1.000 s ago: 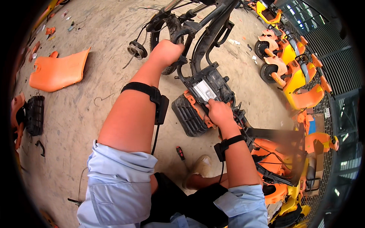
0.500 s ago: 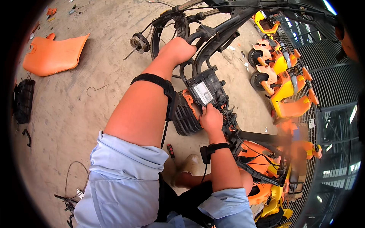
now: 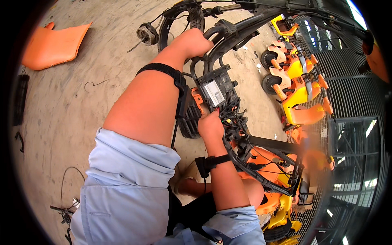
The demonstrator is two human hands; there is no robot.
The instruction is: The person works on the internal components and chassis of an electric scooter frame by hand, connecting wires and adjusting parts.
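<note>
A bare black scooter frame (image 3: 228,36) leans across the upper middle. My left hand (image 3: 194,45) is closed round a curved tube of it near the front wheel (image 3: 166,34). My right hand (image 3: 210,126) is closed at the lower edge of the black housing with a silver controller (image 3: 213,93), beside an orange bracket (image 3: 198,102) and tangled cables (image 3: 233,118). What its fingers hold is hidden. A black ribbed plastic piece (image 3: 188,124) sits under the housing. A loose hub with a cable (image 3: 146,34) hangs left of the wheel.
An orange body panel (image 3: 55,47) lies on the concrete floor (image 3: 94,61) at left, near a dark part (image 3: 20,100) and wires (image 3: 71,175). Orange-and-yellow scooters (image 3: 302,98) line the right beside a slatted wall (image 3: 347,94). More orange parts (image 3: 277,204) lie at lower right.
The frame's upper part has swung rightward and tilted, with my left hand still on it. My right hand has moved left, from beside the controller to below it. The whole view has shifted.
</note>
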